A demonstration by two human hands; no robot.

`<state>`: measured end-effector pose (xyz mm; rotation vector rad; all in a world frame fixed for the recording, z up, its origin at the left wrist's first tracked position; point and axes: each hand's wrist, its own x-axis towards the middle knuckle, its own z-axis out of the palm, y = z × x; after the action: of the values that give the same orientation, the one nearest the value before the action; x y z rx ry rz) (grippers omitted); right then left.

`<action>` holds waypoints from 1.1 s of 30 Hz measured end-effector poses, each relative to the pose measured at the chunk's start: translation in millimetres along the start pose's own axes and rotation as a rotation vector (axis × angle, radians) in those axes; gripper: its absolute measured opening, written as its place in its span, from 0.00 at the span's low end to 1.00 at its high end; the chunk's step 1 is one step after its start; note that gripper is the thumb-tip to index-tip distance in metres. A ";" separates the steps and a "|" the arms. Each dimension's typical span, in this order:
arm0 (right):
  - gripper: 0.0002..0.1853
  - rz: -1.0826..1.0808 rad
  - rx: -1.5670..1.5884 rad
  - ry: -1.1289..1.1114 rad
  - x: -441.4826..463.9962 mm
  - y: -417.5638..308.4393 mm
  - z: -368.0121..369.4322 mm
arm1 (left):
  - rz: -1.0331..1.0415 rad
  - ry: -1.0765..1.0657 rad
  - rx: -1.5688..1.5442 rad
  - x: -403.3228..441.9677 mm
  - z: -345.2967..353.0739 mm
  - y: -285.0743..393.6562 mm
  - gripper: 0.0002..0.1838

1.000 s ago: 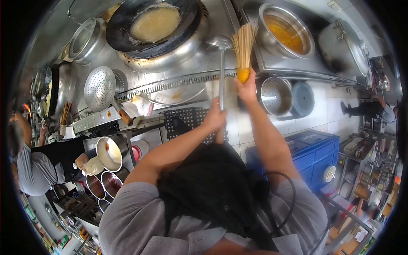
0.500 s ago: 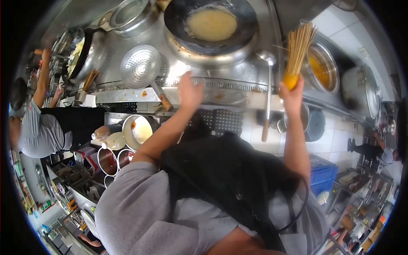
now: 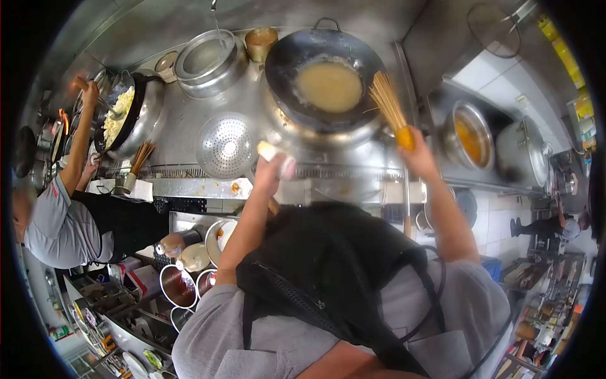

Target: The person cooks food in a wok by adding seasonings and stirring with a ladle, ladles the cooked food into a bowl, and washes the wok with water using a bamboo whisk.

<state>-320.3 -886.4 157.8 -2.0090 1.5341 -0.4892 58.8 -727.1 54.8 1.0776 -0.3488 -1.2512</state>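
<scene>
In my right hand is a bamboo brush, held by its yellow bound end, its bristles at the right rim of a black wok. Cloudy yellowish liquid lies in the wok. My left hand is closed round a crumpled white and pink cloth at the stove's front edge. Just behind it rests a perforated skimmer. A ladle's long handle runs down below my right hand.
At the left a co-worker stands by another wok of food. A pot with a strainer sits behind the skimmer. To the right are a pot of orange liquid and a lidded pot. Containers stand at lower left.
My left hand has let go of the ladle and taken up the cloth. The brush has come to the wok's rim. The view has shifted, showing more of the wok.
</scene>
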 end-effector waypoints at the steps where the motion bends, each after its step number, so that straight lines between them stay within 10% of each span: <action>1: 0.41 -0.032 -0.068 -0.007 8.9 -15.0 -13.1 | -0.038 -0.045 -0.086 15.1 -3.4 7.9 0.14; 9: 0.24 -0.229 -0.696 -0.443 162.8 -120.6 44.2 | -0.358 0.032 -0.103 83.0 102.3 -48.4 0.25; 16: 0.25 -0.260 -0.304 -0.367 168.7 -116.1 118.4 | 0.057 0.304 0.052 143.7 146.0 -109.4 0.07; 24: 0.23 -0.395 -0.423 -0.712 175.0 -82.5 23.0 | 0.151 0.543 0.121 116.8 108.6 30.4 0.10; 33: 0.25 -0.225 -0.124 -0.363 208.4 -128.5 150.5 | 0.188 0.503 0.380 135.4 85.8 -15.6 0.27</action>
<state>-75.9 -1030.3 111.8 -2.2315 1.1501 -0.1039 32.4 -885.4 41.1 1.5993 -0.2971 -0.7244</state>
